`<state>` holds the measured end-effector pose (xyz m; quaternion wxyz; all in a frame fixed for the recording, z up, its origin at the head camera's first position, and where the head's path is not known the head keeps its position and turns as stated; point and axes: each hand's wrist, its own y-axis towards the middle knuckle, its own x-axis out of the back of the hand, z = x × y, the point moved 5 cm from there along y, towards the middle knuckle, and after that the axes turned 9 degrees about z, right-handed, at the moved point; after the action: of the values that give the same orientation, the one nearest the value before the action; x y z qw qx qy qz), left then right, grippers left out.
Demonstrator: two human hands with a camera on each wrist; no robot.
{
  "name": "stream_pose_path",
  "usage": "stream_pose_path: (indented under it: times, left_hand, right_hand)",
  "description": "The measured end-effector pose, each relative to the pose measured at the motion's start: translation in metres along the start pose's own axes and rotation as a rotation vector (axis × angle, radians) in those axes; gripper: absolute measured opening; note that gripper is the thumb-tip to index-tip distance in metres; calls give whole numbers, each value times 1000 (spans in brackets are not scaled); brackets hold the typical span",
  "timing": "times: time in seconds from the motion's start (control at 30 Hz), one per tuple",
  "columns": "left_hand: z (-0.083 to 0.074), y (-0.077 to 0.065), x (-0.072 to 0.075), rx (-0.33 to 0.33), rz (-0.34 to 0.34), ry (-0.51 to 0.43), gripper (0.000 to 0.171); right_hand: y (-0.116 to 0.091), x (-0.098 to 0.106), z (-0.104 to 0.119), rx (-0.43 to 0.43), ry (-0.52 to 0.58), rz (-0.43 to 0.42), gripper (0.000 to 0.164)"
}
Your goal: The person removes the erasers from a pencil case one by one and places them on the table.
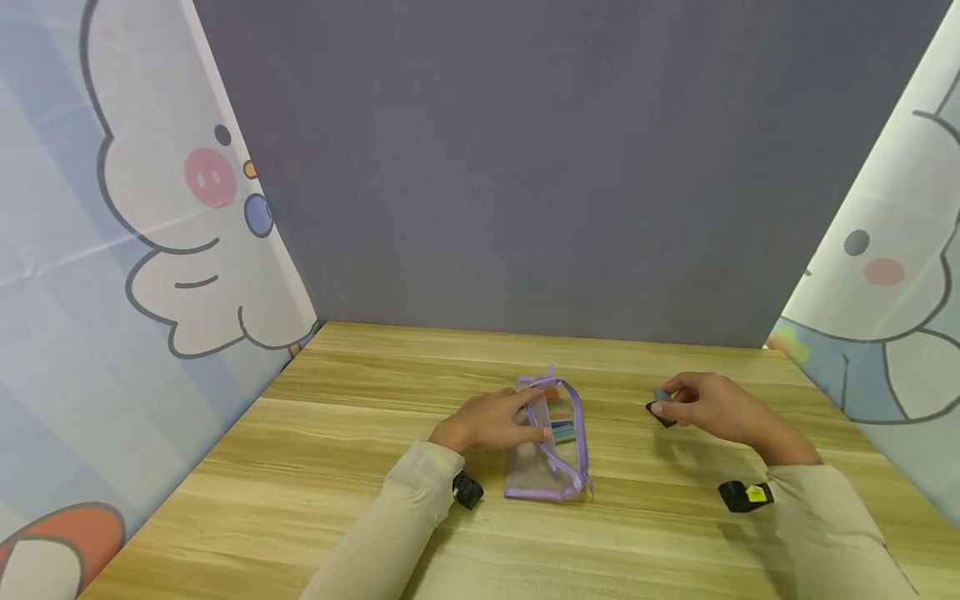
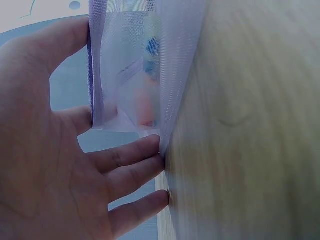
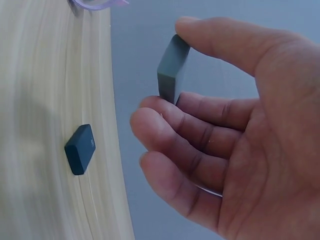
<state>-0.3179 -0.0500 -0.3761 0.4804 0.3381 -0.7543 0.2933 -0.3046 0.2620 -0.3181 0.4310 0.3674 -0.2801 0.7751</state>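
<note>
A see-through mesh pouch point(image 1: 534, 477) with purple trim lies on the table, its zip side gaping. My left hand point(image 1: 491, 419) holds the near side of its opening, index finger and thumb spread along the rim. In the left wrist view the other fingers of my left hand point(image 2: 75, 150) reach down to the table beside the pouch point(image 2: 180, 60). Small orange, blue and green pieces point(image 1: 562, 432) show inside. My right hand point(image 1: 712, 408) pinches a grey-green rectangular block point(image 3: 173, 67) between thumb and fingers, above the table. Below it lies a similar dark block point(image 3: 80, 149).
The wood-grain table point(image 1: 360, 392) ends at a dark grey panel point(image 1: 525, 167) at the back. Cartoon-printed sheets point(image 1: 60, 292) stand along both sides. A black strap device point(image 1: 467, 490) sits on the left wrist, another point(image 1: 744, 496) on the right.
</note>
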Motion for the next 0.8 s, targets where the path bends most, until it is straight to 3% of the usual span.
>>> stream_pose_path:
  times: [0.8]
  left_hand:
    - [0,-1,1,-16,-3,5,73]
  right_hand:
    - [-7,9,-8,-32,-37,21,58]
